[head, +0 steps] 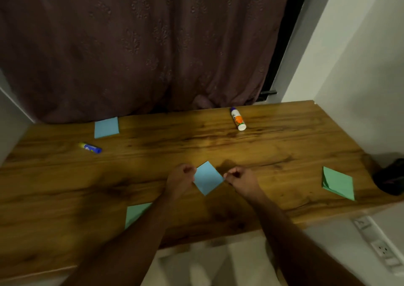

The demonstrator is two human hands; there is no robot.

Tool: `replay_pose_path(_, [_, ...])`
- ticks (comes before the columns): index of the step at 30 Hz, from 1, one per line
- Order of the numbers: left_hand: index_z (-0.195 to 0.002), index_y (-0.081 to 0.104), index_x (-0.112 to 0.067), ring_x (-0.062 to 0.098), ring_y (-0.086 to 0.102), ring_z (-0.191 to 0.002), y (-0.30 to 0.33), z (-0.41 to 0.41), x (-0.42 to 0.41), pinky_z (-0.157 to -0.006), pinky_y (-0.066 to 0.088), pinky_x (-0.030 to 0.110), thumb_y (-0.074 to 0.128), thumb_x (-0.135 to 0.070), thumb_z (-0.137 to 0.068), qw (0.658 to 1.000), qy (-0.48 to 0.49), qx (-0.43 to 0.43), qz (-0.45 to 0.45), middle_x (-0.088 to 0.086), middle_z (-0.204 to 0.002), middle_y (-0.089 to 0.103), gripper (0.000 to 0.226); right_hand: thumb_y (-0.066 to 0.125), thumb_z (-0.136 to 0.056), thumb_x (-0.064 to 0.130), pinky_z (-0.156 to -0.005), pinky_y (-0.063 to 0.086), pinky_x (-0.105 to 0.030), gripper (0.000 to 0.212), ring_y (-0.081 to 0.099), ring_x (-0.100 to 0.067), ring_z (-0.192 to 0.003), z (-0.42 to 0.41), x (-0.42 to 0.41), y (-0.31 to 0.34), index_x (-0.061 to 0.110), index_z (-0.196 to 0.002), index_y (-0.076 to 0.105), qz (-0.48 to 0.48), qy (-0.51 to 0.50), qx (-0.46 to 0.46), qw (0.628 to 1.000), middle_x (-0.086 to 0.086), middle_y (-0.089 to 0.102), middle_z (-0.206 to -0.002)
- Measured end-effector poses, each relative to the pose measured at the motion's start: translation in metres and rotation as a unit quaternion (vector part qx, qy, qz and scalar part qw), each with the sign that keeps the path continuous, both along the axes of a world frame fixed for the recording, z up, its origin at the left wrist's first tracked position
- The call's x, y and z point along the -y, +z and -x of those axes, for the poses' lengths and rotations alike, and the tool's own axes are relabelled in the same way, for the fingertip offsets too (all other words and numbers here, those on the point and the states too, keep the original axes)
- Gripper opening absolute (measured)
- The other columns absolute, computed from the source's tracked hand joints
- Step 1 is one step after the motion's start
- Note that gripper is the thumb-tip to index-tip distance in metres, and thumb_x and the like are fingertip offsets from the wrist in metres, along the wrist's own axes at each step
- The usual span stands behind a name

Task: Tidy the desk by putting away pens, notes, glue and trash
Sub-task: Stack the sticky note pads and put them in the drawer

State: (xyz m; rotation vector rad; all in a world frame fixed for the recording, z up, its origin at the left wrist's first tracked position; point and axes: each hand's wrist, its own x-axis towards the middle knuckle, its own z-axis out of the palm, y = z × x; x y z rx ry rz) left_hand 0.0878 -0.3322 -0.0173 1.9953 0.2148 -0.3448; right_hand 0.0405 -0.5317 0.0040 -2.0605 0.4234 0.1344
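Both hands hold one blue note (207, 178) over the middle of the wooden desk (196, 145). My left hand (181, 178) pinches its left corner and my right hand (239, 179) pinches its right corner. A second blue note (106, 127) lies at the back left. One green note (338, 183) lies at the right, and another green note (135, 213) is partly hidden under my left forearm. A blue glue stick (90, 148) lies on its side at the left. A white glue bottle (238, 119) with an orange label lies at the back.
A dark curtain (142, 45) hangs behind the desk. A dark object (390, 176) sits at the desk's right edge, against the white wall. A power strip (376, 242) runs along the wall below the desk on the right.
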Motion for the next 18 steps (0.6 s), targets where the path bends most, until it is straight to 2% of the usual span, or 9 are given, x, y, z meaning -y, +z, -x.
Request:
replay_pose_path(3, [-0.115, 0.064, -0.02, 0.017, 0.067, -0.09, -0.009, 0.001, -0.011, -0.079, 0.057, 0.037, 0.057, -0.035, -0.094, 0.999, 0.042, -0.032, 0.0, -0.002, -0.096, 0.067, 0.027, 0.067, -0.089, 0.016, -0.082, 0.048, -0.028, 0.019, 0.064, -0.019, -0.097, -0.013, -0.013, 0.001, 0.009, -0.107, 0.068, 0.057, 0.012, -0.033, 0.998, -0.005, 0.069, -0.102])
replay_pose_path(5, [-0.118, 0.064, -0.019, 0.02, 0.068, -0.091, -0.014, 0.001, -0.01, -0.081, 0.058, 0.043, 0.058, -0.031, -0.094, 0.996, 0.066, -0.06, 0.03, -0.003, -0.09, 0.066, 0.028, 0.063, -0.091, 0.015, -0.086, 0.048, -0.03, 0.024, 0.063, -0.023, -0.106, -0.023, -0.02, 0.004, 0.009, -0.114, 0.066, 0.103, 0.03, -0.045, 0.993, -0.007, 0.067, -0.111])
replay_pose_path(7, [-0.115, 0.065, -0.018, 0.023, 0.068, -0.091, -0.014, 0.003, -0.006, -0.081, 0.058, 0.048, 0.059, -0.027, -0.094, 0.993, 0.089, -0.068, 0.048, -0.006, -0.081, 0.062, 0.023, 0.056, -0.094, 0.013, -0.09, 0.048, -0.032, 0.027, 0.062, -0.028, -0.111, -0.034, -0.027, 0.007, 0.009, -0.119, 0.064, 0.166, 0.079, -0.063, 0.981, -0.009, 0.065, -0.119])
replay_pose_path(9, [-0.103, 0.066, -0.017, 0.026, 0.067, -0.091, -0.015, 0.003, 0.0, -0.081, 0.057, 0.05, 0.059, -0.023, -0.093, 0.99, 0.103, -0.067, 0.066, -0.003, -0.082, 0.063, 0.014, 0.052, -0.095, 0.012, -0.088, 0.049, -0.032, 0.029, 0.061, -0.029, -0.112, -0.044, -0.033, 0.008, 0.009, -0.122, 0.061, 0.206, 0.098, -0.077, 0.971, -0.011, 0.064, -0.123])
replay_pose_path(10, [-0.092, 0.066, -0.018, 0.027, 0.067, -0.092, -0.015, 0.003, 0.002, -0.081, 0.057, 0.051, 0.059, -0.021, -0.092, 0.989, 0.109, -0.067, 0.076, 0.001, -0.084, 0.065, 0.008, 0.054, -0.093, 0.013, -0.084, 0.049, -0.03, 0.03, 0.062, -0.028, -0.11, -0.047, -0.035, 0.006, 0.009, -0.123, 0.06, 0.204, 0.101, -0.084, 0.97, -0.011, 0.064, -0.122])
replay_pose_path(12, [-0.074, 0.062, -0.021, 0.03, 0.067, -0.091, -0.019, 0.002, 0.006, -0.08, 0.057, 0.053, 0.059, -0.02, -0.09, 0.986, 0.119, -0.077, 0.089, 0.007, -0.088, 0.067, 0.016, 0.06, -0.089, 0.014, -0.074, 0.047, -0.027, 0.036, 0.063, -0.028, -0.107, -0.049, -0.04, 0.002, 0.008, -0.125, 0.059, 0.183, 0.097, -0.093, 0.974, -0.012, 0.065, -0.12])
replay_pose_path(15, [-0.074, 0.059, -0.023, 0.031, 0.067, -0.091, -0.019, -0.004, 0.014, -0.079, 0.058, 0.052, 0.058, -0.02, -0.09, 0.983, 0.137, -0.082, 0.088, 0.011, -0.092, 0.067, 0.016, 0.062, -0.089, 0.013, -0.072, 0.046, -0.026, 0.044, 0.062, -0.029, -0.109, -0.052, -0.043, -0.005, 0.009, -0.132, 0.054, 0.147, 0.091, -0.092, 0.981, -0.012, 0.063, -0.124])
replay_pose_path(18, [-0.08, 0.057, -0.016, 0.032, 0.066, -0.09, -0.014, -0.004, 0.02, -0.079, 0.058, 0.05, 0.057, -0.019, -0.092, 0.986, 0.144, -0.065, 0.051, 0.015, -0.095, 0.065, 0.012, 0.065, -0.088, 0.011, -0.084, 0.049, -0.031, 0.048, 0.059, -0.03, -0.115, -0.056, -0.037, -0.011, 0.007, -0.134, 0.052, 0.054, 0.029, -0.117, 0.991, -0.012, 0.059, -0.129])
